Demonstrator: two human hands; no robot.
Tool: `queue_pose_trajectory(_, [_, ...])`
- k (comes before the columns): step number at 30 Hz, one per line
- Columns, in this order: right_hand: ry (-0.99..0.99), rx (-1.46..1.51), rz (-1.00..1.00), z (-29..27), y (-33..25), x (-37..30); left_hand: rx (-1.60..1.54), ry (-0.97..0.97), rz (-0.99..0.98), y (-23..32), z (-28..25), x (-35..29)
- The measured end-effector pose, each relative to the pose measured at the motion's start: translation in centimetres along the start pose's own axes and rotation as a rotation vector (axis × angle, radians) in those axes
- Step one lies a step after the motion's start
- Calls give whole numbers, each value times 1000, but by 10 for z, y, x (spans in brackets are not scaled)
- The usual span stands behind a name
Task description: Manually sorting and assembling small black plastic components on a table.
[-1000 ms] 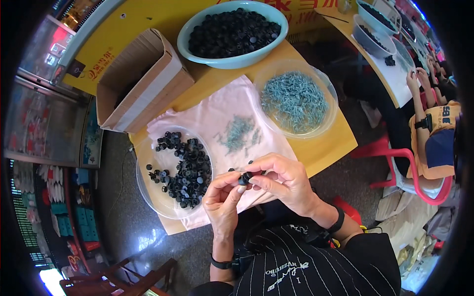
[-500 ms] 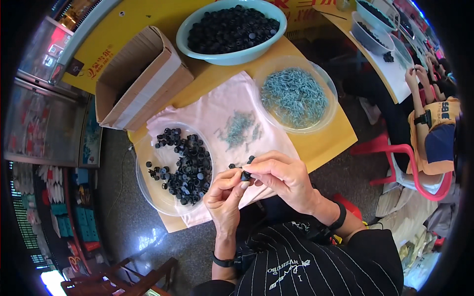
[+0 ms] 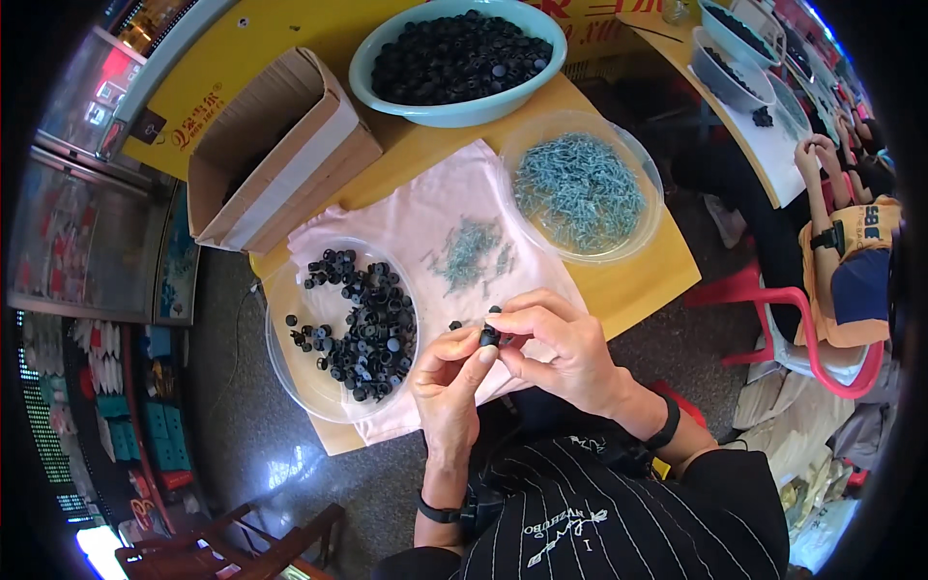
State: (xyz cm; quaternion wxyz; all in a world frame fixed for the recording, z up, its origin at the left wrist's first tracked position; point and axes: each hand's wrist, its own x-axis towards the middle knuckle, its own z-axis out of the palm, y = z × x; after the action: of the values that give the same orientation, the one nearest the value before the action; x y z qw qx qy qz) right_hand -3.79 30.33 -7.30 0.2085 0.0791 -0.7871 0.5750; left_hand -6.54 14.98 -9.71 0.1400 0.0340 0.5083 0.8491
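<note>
Shifted slightly towards three o'clock since the earlier frame, the left hand (image 3: pixel 448 385) pinches a black cap (image 3: pixel 490 336) at its one o'clock, while the right hand (image 3: pixel 572 356) curls part-open alongside, its grip indeterminable, and an off-centre pinch could let the cap slip.

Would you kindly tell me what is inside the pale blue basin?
The basin holds a heap of small black parts; they cover its bottom, so anything underneath is hidden.

Plastic-looking cap (image 3: pixel 489 335), smooth plastic basin (image 3: pixel 464 113), matt cloth (image 3: pixel 387 227), cardboard box (image 3: pixel 343 164)
</note>
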Motion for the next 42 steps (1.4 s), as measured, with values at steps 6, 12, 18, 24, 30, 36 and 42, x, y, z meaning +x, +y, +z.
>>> queue_pose_trajectory(6, [97, -133, -95, 6, 9, -7, -144, 18, -58, -5, 6, -4])
queue_pose_trajectory(12, [143, -224, -191, 6, 10, -4, -197, 41, -73, -10, 10, -3])
queue_pose_trajectory(18, [23, -223, -144, 0, 6, 11, -179, 13, -54, -8, 10, 4])
queue_pose_trajectory(24, [10, -379, -118, -25, -5, 89, 478, 106, 155, 31, -21, 26])
queue_pose_trajectory(30, [295, -525, -222, -58, 44, 192, 1195, 312, 276, 59, -68, 41])
queue_pose_trajectory(36, [397, -624, -219, -48, 56, 213, 1379, 302, 249, 56, -69, 57])
queue_pose_trajectory(42, [81, -298, -69, -14, 22, 135, 1309, 271, 202, 56, -75, 60])
